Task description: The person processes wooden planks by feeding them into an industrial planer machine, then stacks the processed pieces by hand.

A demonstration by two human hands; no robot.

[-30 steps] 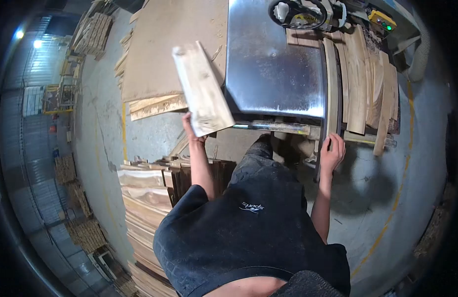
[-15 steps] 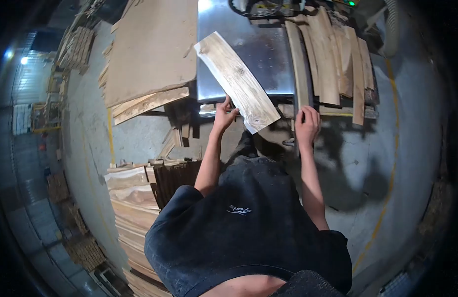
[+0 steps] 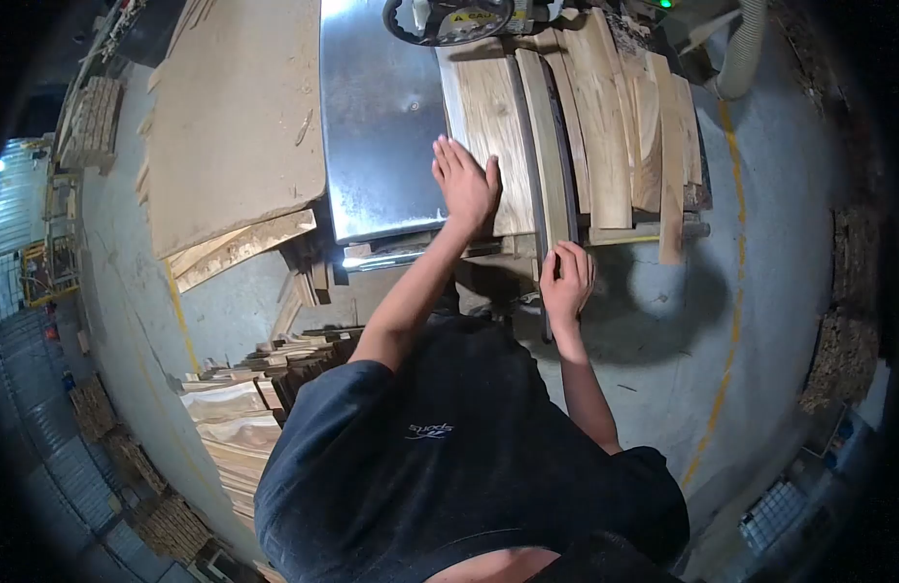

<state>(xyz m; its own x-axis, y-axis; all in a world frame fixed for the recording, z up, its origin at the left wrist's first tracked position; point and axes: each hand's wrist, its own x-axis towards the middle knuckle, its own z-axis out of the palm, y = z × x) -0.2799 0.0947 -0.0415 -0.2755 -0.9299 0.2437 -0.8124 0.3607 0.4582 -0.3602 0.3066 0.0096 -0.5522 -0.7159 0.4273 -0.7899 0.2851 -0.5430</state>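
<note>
A pale board with a knotty grain point(image 3: 490, 107) lies flat on the shiny metal machine table point(image 3: 377, 126), its right edge along a long guide rail point(image 3: 545, 136) faced with wood. My left hand point(image 3: 466, 187) rests on the board's left edge, fingers stretched out and thumb apart. At the near end of the rail, my right hand point(image 3: 568, 282) has its fingers curled over the rail. The far end of the board reaches under a dark handwheel point(image 3: 449, 21).
Several loose boards point(image 3: 600, 126) lie side by side right of the rail. A large brown sheet point(image 3: 236, 117) covers the left side. Stacked boards point(image 3: 234, 408) stand low at the left. A ribbed hose point(image 3: 744, 53) hangs at the far right.
The board has swung from a slant to straight and moved right, against the rail. My left hand has gone from the board's near-left edge to farther forward on it. My right hand stays at the rail.
</note>
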